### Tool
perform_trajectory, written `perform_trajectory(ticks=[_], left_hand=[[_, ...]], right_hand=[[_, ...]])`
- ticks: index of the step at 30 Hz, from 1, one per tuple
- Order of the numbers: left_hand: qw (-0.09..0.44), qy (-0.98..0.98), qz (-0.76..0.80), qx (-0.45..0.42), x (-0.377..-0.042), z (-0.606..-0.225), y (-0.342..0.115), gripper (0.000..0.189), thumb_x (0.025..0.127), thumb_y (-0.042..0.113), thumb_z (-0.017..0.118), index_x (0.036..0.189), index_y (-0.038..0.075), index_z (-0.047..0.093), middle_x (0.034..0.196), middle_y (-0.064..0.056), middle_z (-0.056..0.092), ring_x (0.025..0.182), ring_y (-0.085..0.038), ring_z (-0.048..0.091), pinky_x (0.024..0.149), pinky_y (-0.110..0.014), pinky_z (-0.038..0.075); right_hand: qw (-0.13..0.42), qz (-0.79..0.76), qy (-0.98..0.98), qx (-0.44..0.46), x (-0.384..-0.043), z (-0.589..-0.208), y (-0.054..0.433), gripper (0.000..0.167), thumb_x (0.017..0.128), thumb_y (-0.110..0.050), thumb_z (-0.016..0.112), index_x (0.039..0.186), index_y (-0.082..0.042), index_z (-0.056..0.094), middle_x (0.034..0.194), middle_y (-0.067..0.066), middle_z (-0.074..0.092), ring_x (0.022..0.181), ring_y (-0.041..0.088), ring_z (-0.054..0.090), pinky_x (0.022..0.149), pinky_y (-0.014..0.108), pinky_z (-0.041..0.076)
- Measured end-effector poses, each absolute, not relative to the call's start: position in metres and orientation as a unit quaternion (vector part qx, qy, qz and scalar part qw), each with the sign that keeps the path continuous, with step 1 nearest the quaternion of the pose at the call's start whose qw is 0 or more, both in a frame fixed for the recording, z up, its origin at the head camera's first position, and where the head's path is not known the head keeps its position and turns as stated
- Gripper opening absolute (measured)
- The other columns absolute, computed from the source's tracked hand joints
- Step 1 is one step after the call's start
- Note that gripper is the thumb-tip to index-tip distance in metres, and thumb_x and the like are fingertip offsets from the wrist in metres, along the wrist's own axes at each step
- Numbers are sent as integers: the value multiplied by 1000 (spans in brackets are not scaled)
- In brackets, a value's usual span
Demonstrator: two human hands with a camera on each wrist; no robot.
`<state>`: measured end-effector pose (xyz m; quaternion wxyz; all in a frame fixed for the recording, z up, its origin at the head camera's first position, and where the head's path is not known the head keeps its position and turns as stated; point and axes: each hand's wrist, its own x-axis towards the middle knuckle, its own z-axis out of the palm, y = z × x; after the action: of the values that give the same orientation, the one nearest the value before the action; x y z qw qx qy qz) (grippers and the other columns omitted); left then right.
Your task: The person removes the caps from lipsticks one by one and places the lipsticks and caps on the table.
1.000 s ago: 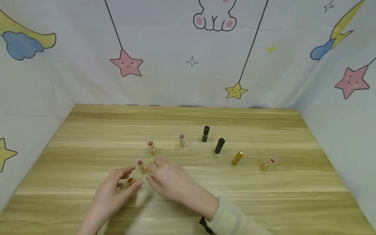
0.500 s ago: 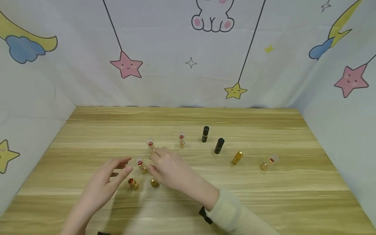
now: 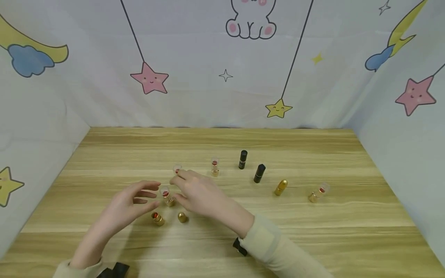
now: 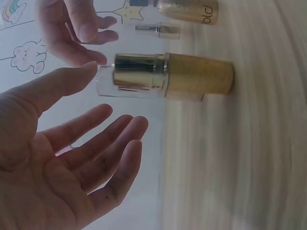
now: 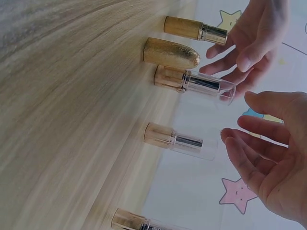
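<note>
In the head view a lipstick with a clear cap [image 3: 168, 197] stands between my two hands, its red bullet showing inside. My left hand [image 3: 130, 202] is just left of it, fingers spread and thumb apart. On the other side my right hand [image 3: 201, 195] hovers with loosely bent fingers, holding nothing in the right wrist view. Below stand an uncapped gold lipstick [image 3: 158, 219] and, separate from it, a gold cap [image 3: 182, 217]. Another clear-capped lipstick [image 3: 177, 169] is partly hidden behind my right hand. The left wrist view has the uncapped gold lipstick [image 4: 199, 74] in front of the clear-capped one.
Farther right on the wooden table [image 3: 347, 239] stand a clear-capped lipstick [image 3: 215, 168], two black lipsticks [image 3: 243, 160], a gold bullet-shaped lipstick [image 3: 281, 187] and one more clear-capped lipstick [image 3: 318, 193]. White curtains [image 3: 194, 104] border the back and sides.
My left hand has drawn back from the uncapped gold lipstick, then moved up beside the clear-capped one. My right hand has moved slightly away from the gold cap, which now shows.
</note>
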<state>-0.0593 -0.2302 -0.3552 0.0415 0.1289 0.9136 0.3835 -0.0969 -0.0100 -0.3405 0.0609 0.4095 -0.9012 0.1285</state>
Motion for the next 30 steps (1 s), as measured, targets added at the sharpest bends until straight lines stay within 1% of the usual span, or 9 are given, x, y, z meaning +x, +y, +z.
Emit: perform_trajectory(ticks=[4,10,14,18,22,28,30], left_hand=[[80,897,418,115,-69,-361,-231,50,88,29,70,131,6,55,128,-16,60,106,-28,65,83,-33,56],[108,886,438,108,-77,-369,-233,54,87,29,71,132,4,54,131,-19,58,109,-31,63,84,-40,56],[126,881,444,100,-80,-373,-232,57,86,31,71,132,2,52,132,-21,57,111,-33,62,85,-42,55],[132,884,438,102,-83,-375,-231,58,85,31,72,131,1,53,130,-21,58,111,-34,62,85,-41,55],[133,887,427,115,-86,-376,-229,57,84,30,74,129,1,55,126,-21,60,107,-33,63,81,-40,56],[145,888,418,123,-90,-379,-227,54,81,26,76,126,1,57,112,-16,66,98,-24,64,75,-31,56],[146,889,415,128,-91,-380,-226,51,80,24,77,123,2,59,107,-13,67,94,-21,65,72,-28,55]], right_hand=[[52,124,-900,415,-100,-342,-15,34,92,-33,63,121,-16,62,113,-4,62,95,7,61,74,16,51],[43,110,-903,412,-101,-345,-22,39,91,-38,64,123,-17,60,111,-6,59,91,4,58,69,14,49],[45,102,-902,416,-101,-347,-24,38,91,-37,65,122,-17,61,109,-6,59,90,4,57,69,13,48],[50,94,-901,421,-102,-350,-26,34,90,-36,65,118,-17,62,106,-7,59,88,4,56,68,12,47],[57,84,-900,423,-102,-352,-27,31,90,-36,65,116,-18,63,105,-7,59,89,4,56,67,12,47],[46,80,-903,419,-103,-355,-28,35,91,-34,64,122,-18,61,105,-7,59,88,4,55,65,12,47],[50,82,-902,420,-104,-356,-29,36,91,-34,64,123,-18,61,105,-7,60,89,4,55,67,13,47]])
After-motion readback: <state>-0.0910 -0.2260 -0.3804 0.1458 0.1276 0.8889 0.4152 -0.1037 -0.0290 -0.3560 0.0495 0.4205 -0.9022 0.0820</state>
